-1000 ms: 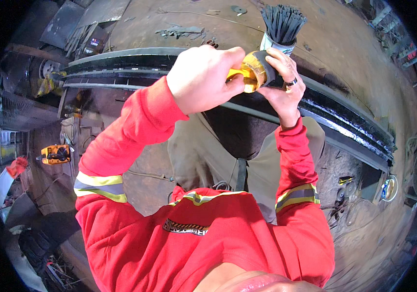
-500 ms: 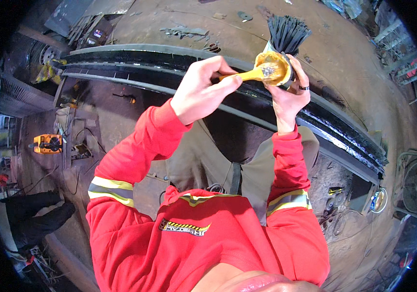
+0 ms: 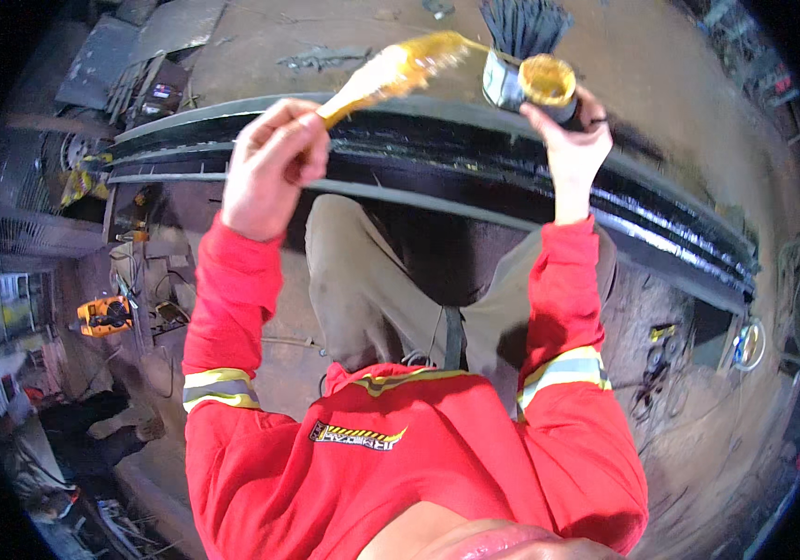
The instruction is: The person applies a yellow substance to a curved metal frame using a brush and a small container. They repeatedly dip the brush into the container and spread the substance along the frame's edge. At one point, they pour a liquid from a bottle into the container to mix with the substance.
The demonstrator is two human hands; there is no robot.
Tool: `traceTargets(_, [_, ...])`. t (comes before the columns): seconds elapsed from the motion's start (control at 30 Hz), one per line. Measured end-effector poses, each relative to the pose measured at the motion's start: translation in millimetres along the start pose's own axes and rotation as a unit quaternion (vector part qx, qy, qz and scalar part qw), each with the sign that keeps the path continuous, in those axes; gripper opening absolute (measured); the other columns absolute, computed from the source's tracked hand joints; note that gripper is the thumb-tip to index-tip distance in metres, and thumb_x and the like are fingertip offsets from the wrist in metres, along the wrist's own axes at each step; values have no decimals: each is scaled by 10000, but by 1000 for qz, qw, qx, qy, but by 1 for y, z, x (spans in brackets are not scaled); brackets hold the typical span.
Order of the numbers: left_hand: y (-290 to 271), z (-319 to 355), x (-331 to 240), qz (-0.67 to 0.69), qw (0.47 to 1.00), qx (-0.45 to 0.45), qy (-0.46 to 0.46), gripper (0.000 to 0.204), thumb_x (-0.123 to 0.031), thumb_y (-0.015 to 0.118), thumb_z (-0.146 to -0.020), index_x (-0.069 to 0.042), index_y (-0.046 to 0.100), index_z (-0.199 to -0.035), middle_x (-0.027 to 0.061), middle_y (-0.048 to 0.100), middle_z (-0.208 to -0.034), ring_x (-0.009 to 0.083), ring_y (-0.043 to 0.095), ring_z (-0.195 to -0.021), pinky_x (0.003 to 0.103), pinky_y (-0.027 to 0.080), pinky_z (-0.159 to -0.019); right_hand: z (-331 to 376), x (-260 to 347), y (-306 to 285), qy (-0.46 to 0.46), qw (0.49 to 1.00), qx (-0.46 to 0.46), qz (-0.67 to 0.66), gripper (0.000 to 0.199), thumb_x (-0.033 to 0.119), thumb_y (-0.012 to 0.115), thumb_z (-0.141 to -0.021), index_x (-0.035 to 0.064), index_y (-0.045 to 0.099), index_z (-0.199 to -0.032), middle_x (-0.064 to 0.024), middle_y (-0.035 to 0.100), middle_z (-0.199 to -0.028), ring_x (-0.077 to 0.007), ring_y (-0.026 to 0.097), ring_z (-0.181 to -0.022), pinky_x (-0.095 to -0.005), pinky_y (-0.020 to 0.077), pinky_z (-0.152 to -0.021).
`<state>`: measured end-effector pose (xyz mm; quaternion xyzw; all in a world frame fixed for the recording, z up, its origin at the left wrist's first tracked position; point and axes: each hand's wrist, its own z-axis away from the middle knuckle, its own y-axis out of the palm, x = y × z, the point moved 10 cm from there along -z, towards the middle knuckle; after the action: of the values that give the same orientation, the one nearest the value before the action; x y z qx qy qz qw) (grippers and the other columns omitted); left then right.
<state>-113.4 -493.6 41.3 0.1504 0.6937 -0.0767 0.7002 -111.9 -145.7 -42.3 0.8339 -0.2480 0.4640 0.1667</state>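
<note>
My left hand (image 3: 274, 163) is closed round the handle of a yellow brush (image 3: 391, 79), blurred by motion and smeared with yellow paste. It is held up and tilted to the right over the dark metal beam. A thin yellow strand runs from its tip toward a small pot (image 3: 547, 82) with yellow paste round its mouth. My right hand (image 3: 573, 140) grips that pot from below and the right side. Directly behind the pot is a pale container (image 3: 503, 82) with a bundle of thin black strips (image 3: 526, 28) sticking out; whether my hand also touches it I cannot tell.
A long dark metal beam (image 3: 400, 149) crosses in front of my knees. An orange machine (image 3: 106, 315) sits on the floor at left, with cables beside it. Metal plates (image 3: 106, 61) lie at the far left. A coiled ring (image 3: 748, 345) hangs near the beam's right end.
My left hand has drawn the brush out of the pot and moved left. The right hand with the pot has shifted slightly away from me. The view has also shifted a little.
</note>
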Motion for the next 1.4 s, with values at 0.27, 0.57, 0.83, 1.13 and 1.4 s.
traceTargets(0.27, [24,-66,32,-424,892,158,-17,159,-128,645,-880,22,652,-933,45,633,-774,95,554,-722,245,442,-665,-23,-13,-59,26,996,-88,13,617,82,920,-594,-88,606,-1097,-148,674,-1015,-165,639,-921,-292,511,-853])
traceTargets(0.57, [33,-115,73,-508,827,232,-70,173,-123,699,-839,6,664,-951,28,649,-822,72,563,-797,235,444,-743,-26,3,-42,-25,999,28,-27,615,-33,881,-605,-77,596,-1149,-150,680,-1045,-177,655,-967,-308,521,-899])
traceTargets(0.83, [8,-117,70,-551,798,244,-32,231,-156,756,-810,10,677,-950,30,660,-778,80,579,-733,250,462,-655,-27,5,-33,70,997,4,-20,638,20,905,-534,-36,611,-1098,-75,664,-1015,-141,615,-951,-291,474,-886])
traceTargets(1.13, [84,-145,115,-451,818,352,-50,220,-214,734,-838,-7,662,-824,26,649,-754,95,579,-743,267,456,-689,-28,1,-37,80,997,3,-23,606,19,901,-544,-43,613,-1074,-89,665,-1006,-148,622,-927,-296,488,-868])
traceTargets(1.4, [89,-172,141,-683,627,359,-105,290,-298,780,-701,-37,660,-736,102,619,-633,227,613,-641,362,464,-629,-28,-2,-40,143,988,-9,-64,585,-14,891,-547,-54,611,-1060,-91,670,-963,-147,632,-871,-287,513,-808])
